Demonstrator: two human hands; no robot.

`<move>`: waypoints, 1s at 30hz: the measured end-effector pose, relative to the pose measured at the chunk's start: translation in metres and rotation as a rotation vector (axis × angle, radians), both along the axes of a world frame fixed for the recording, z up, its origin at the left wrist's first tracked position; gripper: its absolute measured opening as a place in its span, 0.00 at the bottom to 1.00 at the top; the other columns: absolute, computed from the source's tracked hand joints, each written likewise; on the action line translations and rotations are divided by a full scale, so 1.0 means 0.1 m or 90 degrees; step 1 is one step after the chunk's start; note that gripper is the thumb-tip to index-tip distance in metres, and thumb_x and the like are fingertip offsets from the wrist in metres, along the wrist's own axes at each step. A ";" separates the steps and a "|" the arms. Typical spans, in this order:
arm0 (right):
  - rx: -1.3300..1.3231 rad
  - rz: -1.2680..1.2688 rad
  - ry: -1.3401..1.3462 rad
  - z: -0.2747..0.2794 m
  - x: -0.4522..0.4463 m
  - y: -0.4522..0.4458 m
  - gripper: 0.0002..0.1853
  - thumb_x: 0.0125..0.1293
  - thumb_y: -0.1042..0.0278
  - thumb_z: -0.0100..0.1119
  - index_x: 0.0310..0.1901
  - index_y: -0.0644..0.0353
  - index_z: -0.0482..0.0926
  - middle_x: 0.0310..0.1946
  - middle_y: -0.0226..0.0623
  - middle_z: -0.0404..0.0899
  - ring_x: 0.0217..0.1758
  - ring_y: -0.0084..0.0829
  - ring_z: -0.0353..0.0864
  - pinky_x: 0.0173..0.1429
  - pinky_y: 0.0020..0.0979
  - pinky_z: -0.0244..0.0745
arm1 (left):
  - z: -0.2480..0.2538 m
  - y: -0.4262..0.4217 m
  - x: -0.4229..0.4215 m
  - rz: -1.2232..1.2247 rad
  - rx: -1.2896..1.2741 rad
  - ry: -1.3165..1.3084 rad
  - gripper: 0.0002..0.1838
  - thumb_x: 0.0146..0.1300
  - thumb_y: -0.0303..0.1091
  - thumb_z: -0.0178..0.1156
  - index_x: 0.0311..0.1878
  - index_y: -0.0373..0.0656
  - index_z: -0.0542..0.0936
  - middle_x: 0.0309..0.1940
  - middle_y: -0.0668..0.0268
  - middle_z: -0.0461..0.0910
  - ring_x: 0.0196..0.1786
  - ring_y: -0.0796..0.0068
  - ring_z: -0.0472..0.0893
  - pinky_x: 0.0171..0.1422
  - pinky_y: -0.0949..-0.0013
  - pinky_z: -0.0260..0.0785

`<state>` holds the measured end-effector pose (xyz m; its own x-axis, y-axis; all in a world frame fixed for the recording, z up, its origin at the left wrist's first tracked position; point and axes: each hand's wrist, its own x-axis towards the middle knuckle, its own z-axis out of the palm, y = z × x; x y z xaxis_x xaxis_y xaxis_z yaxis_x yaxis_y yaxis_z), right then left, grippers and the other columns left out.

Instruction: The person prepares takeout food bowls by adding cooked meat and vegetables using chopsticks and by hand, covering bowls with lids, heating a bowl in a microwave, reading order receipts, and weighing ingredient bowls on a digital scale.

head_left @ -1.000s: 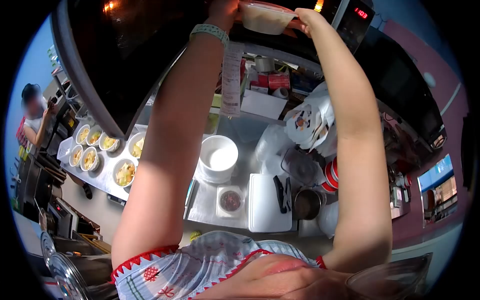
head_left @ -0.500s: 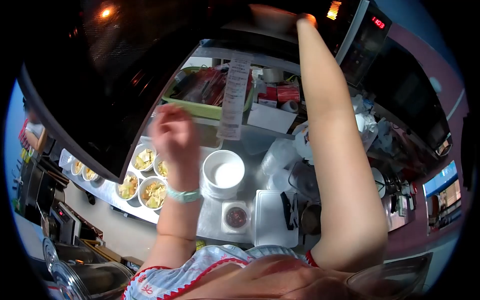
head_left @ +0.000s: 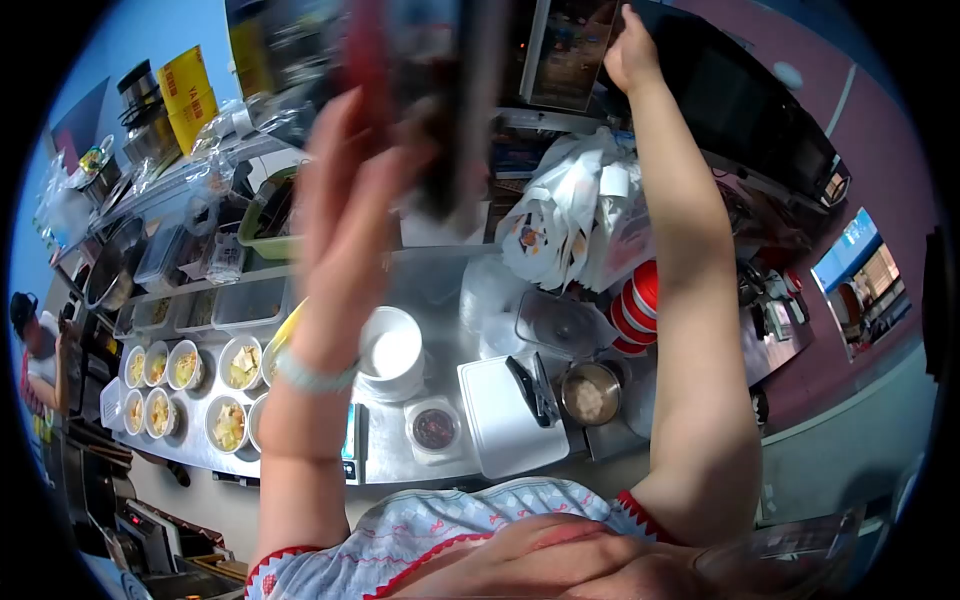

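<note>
My left hand [head_left: 350,200] is raised and blurred, its fingers stretched out along the microwave door [head_left: 440,90]. The door is smeared by motion, and it hides much of the microwave behind it. My right hand [head_left: 632,55] is up at the right side of the microwave [head_left: 575,50], fingers extended and nothing visible in them. Whether it touches the casing I cannot tell. Below my left forearm stand white bowls of food [head_left: 228,422] and a stack of white tubs [head_left: 390,345].
A white lidded box [head_left: 510,425] carries black tongs [head_left: 532,390]. Beside it are a metal pot [head_left: 590,393] and a small container of dark red food [head_left: 435,428]. White plastic bags [head_left: 575,210] hang below the microwave. Another person [head_left: 42,350] stands far left.
The microwave door has swung from wide open at the left toward the right, with my left hand at it. My right hand has come out of the lit interior to the microwave's right side.
</note>
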<state>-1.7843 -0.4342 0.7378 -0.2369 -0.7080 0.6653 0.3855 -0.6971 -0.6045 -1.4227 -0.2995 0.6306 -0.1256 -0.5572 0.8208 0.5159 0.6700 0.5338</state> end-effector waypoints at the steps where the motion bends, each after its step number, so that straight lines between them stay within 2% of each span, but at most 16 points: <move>1: 0.064 0.048 0.034 0.03 0.05 0.06 0.11 0.71 0.59 0.45 0.44 0.54 0.74 0.41 0.35 0.78 0.47 0.33 0.76 0.55 0.37 0.71 | 0.08 -0.08 -0.39 0.044 -0.039 -0.020 0.25 0.67 0.27 0.49 0.67 0.41 0.60 0.49 0.56 0.75 0.49 0.67 0.77 0.56 0.67 0.67; 3: -0.038 -0.098 0.113 -0.03 -0.05 -0.21 0.10 0.70 0.58 0.48 0.39 0.53 0.74 0.35 0.33 0.77 0.42 0.30 0.77 0.48 0.36 0.72 | 0.10 -0.58 -0.95 0.184 -0.162 -0.122 0.24 0.66 0.26 0.48 0.65 0.40 0.61 0.45 0.53 0.77 0.47 0.59 0.78 0.52 0.63 0.69; 4: -0.045 -0.097 0.094 -0.04 -0.04 -0.22 0.09 0.69 0.58 0.49 0.36 0.53 0.74 0.34 0.31 0.77 0.38 0.28 0.76 0.44 0.35 0.71 | 0.14 -0.78 -1.16 0.221 -0.186 -0.126 0.23 0.65 0.25 0.47 0.64 0.40 0.62 0.43 0.50 0.77 0.46 0.53 0.78 0.51 0.61 0.68; 5: 0.014 -0.097 0.119 -0.04 -0.09 -0.17 0.09 0.69 0.60 0.49 0.39 0.55 0.74 0.35 0.31 0.77 0.40 0.26 0.76 0.46 0.33 0.71 | 0.16 -0.95 -1.32 0.258 -0.206 -0.132 0.22 0.64 0.24 0.47 0.63 0.40 0.63 0.41 0.47 0.77 0.45 0.47 0.77 0.49 0.58 0.68; 7: 0.041 -0.161 0.095 -0.07 -0.24 -0.30 0.15 0.70 0.60 0.49 0.51 0.61 0.72 0.49 0.39 0.76 0.52 0.35 0.75 0.60 0.39 0.67 | 0.20 -1.20 -1.48 0.291 -0.211 -0.142 0.23 0.64 0.24 0.46 0.63 0.41 0.63 0.41 0.45 0.77 0.45 0.44 0.76 0.49 0.56 0.68; 8: 0.000 -0.214 0.094 -0.06 -0.07 -0.20 0.17 0.68 0.59 0.52 0.52 0.60 0.71 0.52 0.36 0.74 0.58 0.33 0.69 0.62 0.35 0.63 | 0.22 -1.26 -1.53 0.322 -0.217 -0.155 0.23 0.64 0.24 0.46 0.63 0.42 0.63 0.41 0.44 0.77 0.45 0.41 0.75 0.49 0.55 0.67; 9: -0.002 -0.214 0.097 -0.01 0.09 -0.10 0.17 0.68 0.59 0.52 0.52 0.60 0.71 0.52 0.36 0.74 0.58 0.33 0.69 0.62 0.35 0.63 | 0.22 -1.32 -1.56 0.323 -0.217 -0.152 0.23 0.64 0.24 0.46 0.63 0.42 0.63 0.41 0.44 0.77 0.45 0.41 0.75 0.49 0.55 0.67; 11: 0.077 -0.260 -0.059 0.03 0.23 -0.05 0.08 0.67 0.63 0.53 0.43 0.56 0.74 0.36 0.31 0.78 0.41 0.23 0.76 0.46 0.28 0.71 | 0.20 -1.45 -1.59 0.329 -0.208 -0.189 0.24 0.64 0.25 0.46 0.65 0.44 0.63 0.40 0.42 0.76 0.44 0.40 0.74 0.49 0.56 0.67; 12: 0.076 -0.259 -0.056 0.03 0.20 -0.07 0.08 0.67 0.63 0.53 0.43 0.56 0.74 0.36 0.31 0.78 0.41 0.23 0.76 0.46 0.28 0.71 | 0.18 -1.54 -1.60 0.312 -0.199 -0.201 0.26 0.64 0.25 0.47 0.67 0.45 0.62 0.40 0.42 0.77 0.44 0.40 0.75 0.49 0.56 0.67; 14: 0.000 -0.205 0.116 -0.05 0.05 -0.15 0.17 0.68 0.59 0.53 0.53 0.60 0.70 0.55 0.37 0.72 0.60 0.31 0.66 0.62 0.37 0.62 | 0.20 -1.55 -1.57 0.320 -0.177 -0.245 0.26 0.65 0.25 0.47 0.67 0.46 0.61 0.41 0.43 0.77 0.45 0.41 0.75 0.50 0.57 0.67; 18: 0.020 -0.267 0.159 -0.03 -0.04 -0.27 0.22 0.67 0.59 0.54 0.58 0.63 0.66 0.58 0.41 0.69 0.63 0.35 0.65 0.65 0.39 0.60 | 0.21 -1.52 -1.57 0.335 -0.163 -0.248 0.27 0.65 0.26 0.48 0.68 0.46 0.62 0.46 0.45 0.76 0.49 0.47 0.75 0.54 0.61 0.66; 20: 0.064 -0.354 0.091 -0.02 0.06 -0.21 0.28 0.67 0.59 0.55 0.62 0.65 0.61 0.61 0.43 0.66 0.65 0.37 0.63 0.68 0.41 0.57 | 0.23 -1.50 -1.56 0.322 -0.144 -0.260 0.27 0.65 0.25 0.48 0.68 0.46 0.62 0.47 0.46 0.76 0.50 0.49 0.75 0.56 0.62 0.66; 23: 0.065 -0.214 0.098 -0.01 0.11 -0.05 0.32 0.66 0.59 0.56 0.66 0.64 0.57 0.64 0.44 0.62 0.66 0.40 0.62 0.70 0.41 0.55 | 0.21 -1.48 -1.56 0.302 -0.132 -0.258 0.27 0.65 0.25 0.48 0.68 0.46 0.62 0.49 0.47 0.75 0.52 0.51 0.75 0.57 0.63 0.65; 27: 0.046 -0.259 0.049 -0.02 0.03 -0.20 0.32 0.66 0.59 0.56 0.66 0.64 0.57 0.63 0.42 0.64 0.66 0.38 0.62 0.68 0.41 0.57 | 0.22 -1.51 -1.56 0.276 -0.111 -0.254 0.27 0.65 0.25 0.47 0.68 0.47 0.61 0.50 0.47 0.75 0.53 0.51 0.75 0.58 0.65 0.65; 29: 0.036 -0.231 0.133 -0.01 0.09 -0.11 0.29 0.67 0.60 0.55 0.65 0.63 0.59 0.60 0.39 0.68 0.65 0.35 0.64 0.66 0.38 0.59 | 0.23 -1.51 -1.55 0.262 -0.092 -0.275 0.27 0.65 0.25 0.47 0.69 0.48 0.61 0.50 0.47 0.75 0.53 0.51 0.75 0.59 0.66 0.64; 30: 0.031 -0.224 0.084 -0.06 0.13 -0.06 0.23 0.69 0.63 0.51 0.63 0.61 0.63 0.55 0.35 0.72 0.63 0.31 0.65 0.65 0.35 0.61 | 0.23 -1.51 -1.55 0.256 -0.085 -0.289 0.27 0.65 0.25 0.47 0.69 0.48 0.61 0.51 0.47 0.75 0.54 0.51 0.75 0.59 0.66 0.64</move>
<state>-1.7716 -0.4399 0.7321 -0.3861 -0.6301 0.6737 0.0442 -0.7422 -0.6688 -1.5779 -0.4508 0.6541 -0.2795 -0.5292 0.8011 -0.0496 0.8413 0.5384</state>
